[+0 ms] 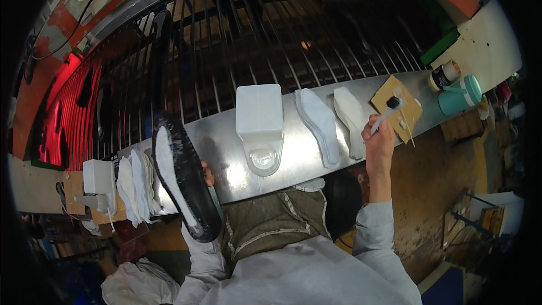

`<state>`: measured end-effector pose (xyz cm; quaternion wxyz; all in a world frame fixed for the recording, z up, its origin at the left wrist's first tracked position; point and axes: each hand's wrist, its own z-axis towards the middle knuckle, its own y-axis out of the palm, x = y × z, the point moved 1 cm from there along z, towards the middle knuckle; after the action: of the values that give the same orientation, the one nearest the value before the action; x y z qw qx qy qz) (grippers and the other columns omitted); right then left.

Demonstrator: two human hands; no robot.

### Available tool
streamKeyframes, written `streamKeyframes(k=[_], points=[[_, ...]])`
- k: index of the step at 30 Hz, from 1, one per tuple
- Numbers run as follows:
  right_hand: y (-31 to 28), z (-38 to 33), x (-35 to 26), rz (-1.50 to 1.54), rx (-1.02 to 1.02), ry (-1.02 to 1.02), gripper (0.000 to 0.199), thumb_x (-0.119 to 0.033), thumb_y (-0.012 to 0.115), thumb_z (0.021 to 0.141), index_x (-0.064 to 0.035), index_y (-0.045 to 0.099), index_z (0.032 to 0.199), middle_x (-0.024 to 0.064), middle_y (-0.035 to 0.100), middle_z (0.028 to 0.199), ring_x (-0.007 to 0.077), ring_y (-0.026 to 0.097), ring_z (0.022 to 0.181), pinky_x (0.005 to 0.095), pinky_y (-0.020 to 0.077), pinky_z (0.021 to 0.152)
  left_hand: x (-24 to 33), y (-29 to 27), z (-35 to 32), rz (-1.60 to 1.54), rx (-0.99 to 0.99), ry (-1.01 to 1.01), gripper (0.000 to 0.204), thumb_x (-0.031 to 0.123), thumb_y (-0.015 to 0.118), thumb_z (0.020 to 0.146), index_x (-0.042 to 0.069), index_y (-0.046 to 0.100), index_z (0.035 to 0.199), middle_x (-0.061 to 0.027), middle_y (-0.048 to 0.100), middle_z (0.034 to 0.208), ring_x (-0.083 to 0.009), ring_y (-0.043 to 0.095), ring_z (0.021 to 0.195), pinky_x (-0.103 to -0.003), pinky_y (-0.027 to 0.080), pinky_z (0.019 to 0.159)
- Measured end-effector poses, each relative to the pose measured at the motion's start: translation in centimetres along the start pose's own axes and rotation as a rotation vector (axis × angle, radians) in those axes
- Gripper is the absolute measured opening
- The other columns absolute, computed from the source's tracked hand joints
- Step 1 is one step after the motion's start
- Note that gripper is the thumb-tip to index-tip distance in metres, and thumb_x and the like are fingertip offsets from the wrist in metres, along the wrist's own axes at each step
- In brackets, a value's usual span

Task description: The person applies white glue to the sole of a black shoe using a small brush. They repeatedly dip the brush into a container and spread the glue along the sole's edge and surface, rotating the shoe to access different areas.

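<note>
Seemingly midway: right fingers (373, 119) pinch a brush (388, 114); left fingers (209, 174), mostly hidden, hold the black shoe part (195, 178); white pads (318, 127) lie unused.

On a long, shiny silver metal bench (212, 147), a white plastic box (258, 107) is set near the middle. To its right are laid a pile of pale blue foot-shaped pads (319, 127), some cream foot-shaped pads (348, 114) and a tan cardboard square (412, 112). Farther right, a round teal plastic jug (453, 102) seems to be stood.
</note>
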<state>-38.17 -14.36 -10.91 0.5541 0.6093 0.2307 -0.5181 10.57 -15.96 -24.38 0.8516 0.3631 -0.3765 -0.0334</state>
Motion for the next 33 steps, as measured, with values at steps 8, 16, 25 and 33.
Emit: streamKeyframes(k=[8,16,25,33], points=[[-2.7,1.1,0.8,-0.164,0.193,0.123,0.029,-0.031,0.063,0.101,-0.0027,0.068,0.099,-0.0028,0.052,0.075,0.0093,0.045,0.066,0.025,0.0359,0.063,-1.1,-1.1,-1.1,-0.104,0.082,-0.119,0.06,0.038,0.057,0.1,-0.005,0.044,0.14,-0.0205,0.063,0.115,-0.0299,0.061,0.098,-0.039,0.044,0.09],[0.0,8.3,0.2,-1.127,-0.096,-0.316,0.02,-0.019,0.078,0.085,-0.0035,0.078,0.098,0.0144,0.07,0.09,0.0267,0.067,0.083,0.035,0.0496,0.074,-0.8,-0.3,-3.8,0.033,0.62,-0.267,0.053,0.032,0.054,0.103,-0.01,0.047,0.134,-0.0214,0.063,0.115,-0.028,0.064,0.102,-0.039,0.044,0.105],[-0.8,11.6,4.0,-1.392,-0.145,-0.169,0.033,-0.018,0.088,0.071,-0.0037,0.077,0.099,0.0164,0.073,0.088,0.0326,0.07,0.081,0.0399,0.0528,0.074,-1.3,0.5,-1.8,0.049,0.589,-0.218,0.05,0.029,0.052,0.104,-0.012,0.05,0.131,-0.0214,0.065,0.113,-0.0267,0.068,0.098,-0.035,0.055,0.092],[-0.3,9.7,1.9,-1.337,-0.084,-0.043,0.023,-0.015,0.076,0.085,-0.0018,0.077,0.104,0.0171,0.075,0.083,0.0221,0.069,0.069,0.0334,0.0513,0.068,-1.4,1.4,-1.3,0.071,0.672,-0.186,0.051,0.033,0.049,0.104,-0.011,0.053,0.129,-0.0219,0.067,0.111,-0.0266,0.07,0.094,-0.033,0.06,0.085]])
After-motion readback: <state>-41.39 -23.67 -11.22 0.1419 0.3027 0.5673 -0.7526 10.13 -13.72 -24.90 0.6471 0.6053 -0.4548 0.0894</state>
